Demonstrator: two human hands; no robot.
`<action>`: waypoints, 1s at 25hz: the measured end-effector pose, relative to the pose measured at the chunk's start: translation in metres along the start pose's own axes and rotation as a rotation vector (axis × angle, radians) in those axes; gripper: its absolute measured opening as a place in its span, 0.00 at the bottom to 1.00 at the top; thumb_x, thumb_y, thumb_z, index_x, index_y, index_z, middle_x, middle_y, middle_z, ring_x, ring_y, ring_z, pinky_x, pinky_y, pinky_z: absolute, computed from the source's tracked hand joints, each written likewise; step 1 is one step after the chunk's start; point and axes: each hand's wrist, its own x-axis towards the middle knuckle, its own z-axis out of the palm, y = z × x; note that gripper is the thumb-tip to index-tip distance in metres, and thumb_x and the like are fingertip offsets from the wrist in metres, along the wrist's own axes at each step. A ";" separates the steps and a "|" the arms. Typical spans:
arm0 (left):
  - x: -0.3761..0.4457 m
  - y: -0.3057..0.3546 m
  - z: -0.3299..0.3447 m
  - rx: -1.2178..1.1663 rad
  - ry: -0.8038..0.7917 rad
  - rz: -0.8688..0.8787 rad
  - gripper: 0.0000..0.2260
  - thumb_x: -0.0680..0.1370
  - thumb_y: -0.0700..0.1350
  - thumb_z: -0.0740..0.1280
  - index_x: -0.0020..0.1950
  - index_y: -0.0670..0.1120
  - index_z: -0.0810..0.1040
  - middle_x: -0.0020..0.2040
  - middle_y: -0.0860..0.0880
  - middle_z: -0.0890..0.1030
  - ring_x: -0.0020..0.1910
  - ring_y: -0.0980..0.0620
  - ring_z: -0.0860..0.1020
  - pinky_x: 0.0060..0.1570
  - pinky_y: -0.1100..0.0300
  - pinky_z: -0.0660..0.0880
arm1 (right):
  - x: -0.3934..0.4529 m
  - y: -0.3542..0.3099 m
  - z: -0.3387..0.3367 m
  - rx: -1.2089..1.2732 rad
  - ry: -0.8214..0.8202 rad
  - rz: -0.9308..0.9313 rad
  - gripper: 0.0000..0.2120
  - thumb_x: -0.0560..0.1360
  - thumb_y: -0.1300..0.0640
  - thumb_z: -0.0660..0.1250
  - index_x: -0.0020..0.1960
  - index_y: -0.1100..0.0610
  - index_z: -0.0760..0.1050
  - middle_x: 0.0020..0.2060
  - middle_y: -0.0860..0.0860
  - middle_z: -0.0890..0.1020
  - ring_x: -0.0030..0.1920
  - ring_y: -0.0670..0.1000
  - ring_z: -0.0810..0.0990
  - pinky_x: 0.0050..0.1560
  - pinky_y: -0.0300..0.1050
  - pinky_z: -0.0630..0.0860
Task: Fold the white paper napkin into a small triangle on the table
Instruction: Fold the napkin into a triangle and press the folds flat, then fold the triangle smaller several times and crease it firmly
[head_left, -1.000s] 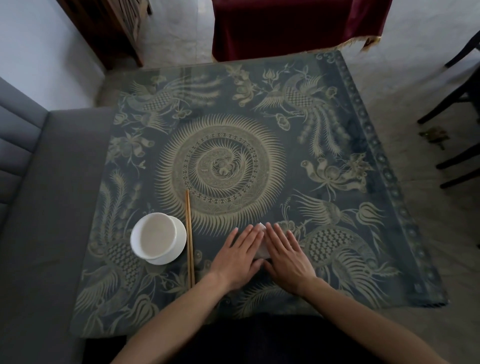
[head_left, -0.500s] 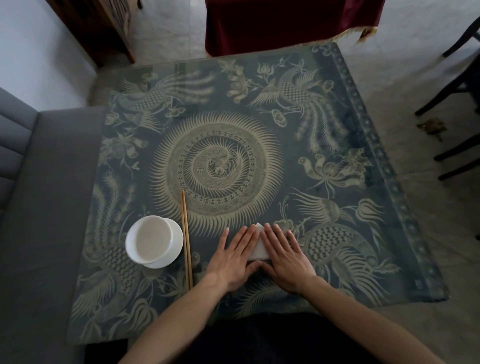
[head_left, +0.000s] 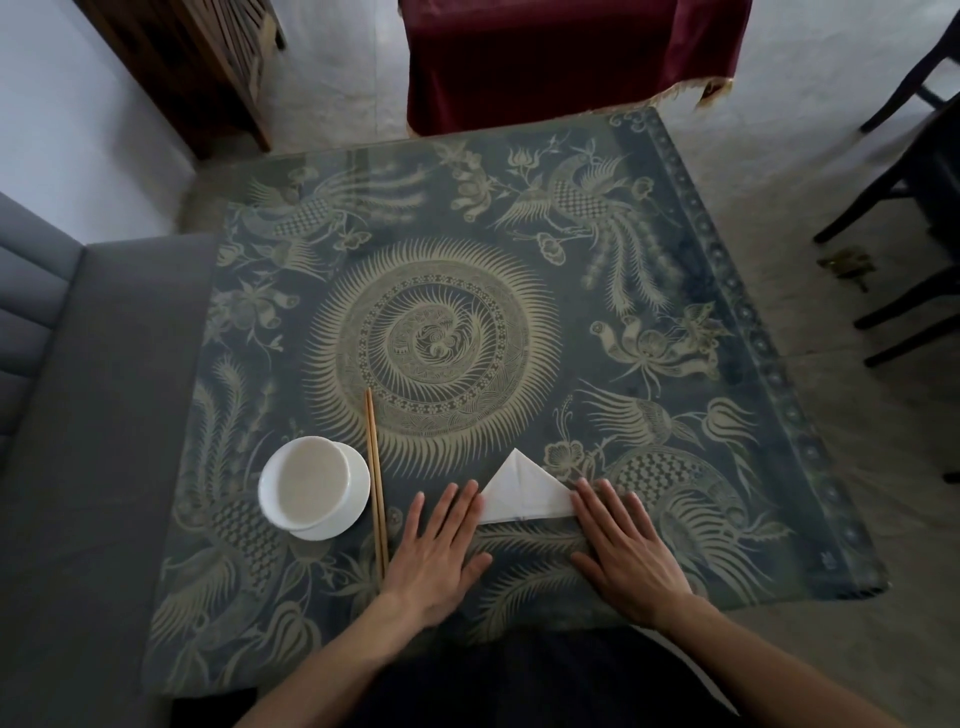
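Lying flat with straight, slightly spread fingers, both hands rest palm-down on the worktop (head_left: 779, 415), a square surface covered in a dark blue-grey cloth printed with pale gold birds and a central spiral. The left hand (head_left: 439, 551) holds nothing; its fingertips reach the lower left corner of the white paper napkin (head_left: 522, 491), which is folded into a small triangle. The right hand (head_left: 626, 551) is equally open and empty, its fingertips touching the triangle's lower right corner. The napkin lies flat between the two hands, at about 5 o'clock from the spiral's centre, its apex pointing to 12 o'clock and its long edge toward the person.

Counted: one napkin, two hands, one round white ceramic bowl (head_left: 311, 480), one white saucer (head_left: 340, 512) beneath it, and one pair of thin wooden chopsticks (head_left: 375, 478).

The bowl sits at 9 o'clock from the left hand, with the chopsticks lying just beside it, running from 12 to 6 o'clock, their near ends touching or just beside the left hand's outer edge.

Both bare forearms come in from 6 o'clock, angled inward and then out to the hands, wrists low against the worktop.
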 end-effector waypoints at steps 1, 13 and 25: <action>-0.001 0.001 0.000 0.000 -0.008 -0.004 0.31 0.82 0.62 0.44 0.80 0.45 0.44 0.80 0.48 0.43 0.79 0.47 0.40 0.72 0.39 0.43 | -0.003 0.001 -0.001 -0.003 -0.002 0.006 0.34 0.81 0.38 0.48 0.79 0.57 0.50 0.79 0.52 0.52 0.78 0.55 0.47 0.73 0.60 0.50; 0.024 0.010 -0.031 -0.190 0.186 -0.127 0.19 0.83 0.56 0.52 0.70 0.49 0.69 0.71 0.50 0.67 0.76 0.49 0.58 0.75 0.43 0.45 | 0.023 -0.026 -0.022 0.181 0.245 0.298 0.21 0.77 0.40 0.59 0.64 0.50 0.74 0.59 0.49 0.76 0.60 0.54 0.72 0.58 0.52 0.69; 0.066 0.001 -0.062 0.045 0.113 0.346 0.15 0.80 0.42 0.58 0.67 0.46 0.73 0.68 0.47 0.72 0.68 0.46 0.68 0.64 0.49 0.68 | 0.064 -0.047 -0.046 0.319 0.053 0.560 0.12 0.74 0.46 0.64 0.53 0.51 0.71 0.53 0.49 0.75 0.56 0.54 0.70 0.55 0.51 0.69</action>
